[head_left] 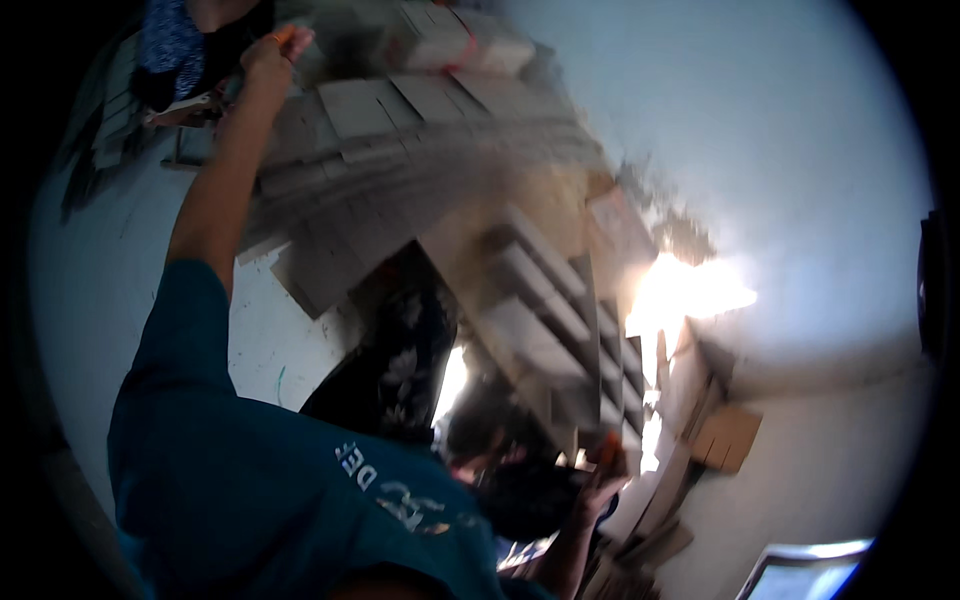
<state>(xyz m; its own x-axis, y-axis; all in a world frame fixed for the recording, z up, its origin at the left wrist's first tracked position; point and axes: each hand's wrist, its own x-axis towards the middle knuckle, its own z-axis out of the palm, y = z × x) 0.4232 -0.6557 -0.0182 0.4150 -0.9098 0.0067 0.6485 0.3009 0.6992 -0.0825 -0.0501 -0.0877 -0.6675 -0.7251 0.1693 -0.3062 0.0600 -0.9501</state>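
Note:
My left arm reaches far out to the upper left, bare below a teal sleeve. At its end my left hand (268,58) has a small patch of orange at the fingers, beside a person's blue patterned clothing (172,50). My right hand (598,488) is low, right of the middle, near the lower end of the stacked cardboard pieces (540,340). An orange patch (611,446) shows at its fingertips too. Motion blur hides whether either orange patch is worn or held, and how the fingers are closed.
Rows of flat cardboard (360,110) fill the upper middle, some with a red strip. Dark floral cloth (400,340) lies below them. Bright light (690,295) glares at the right. A brown cardboard piece (726,438) rests by the pale wall (820,480).

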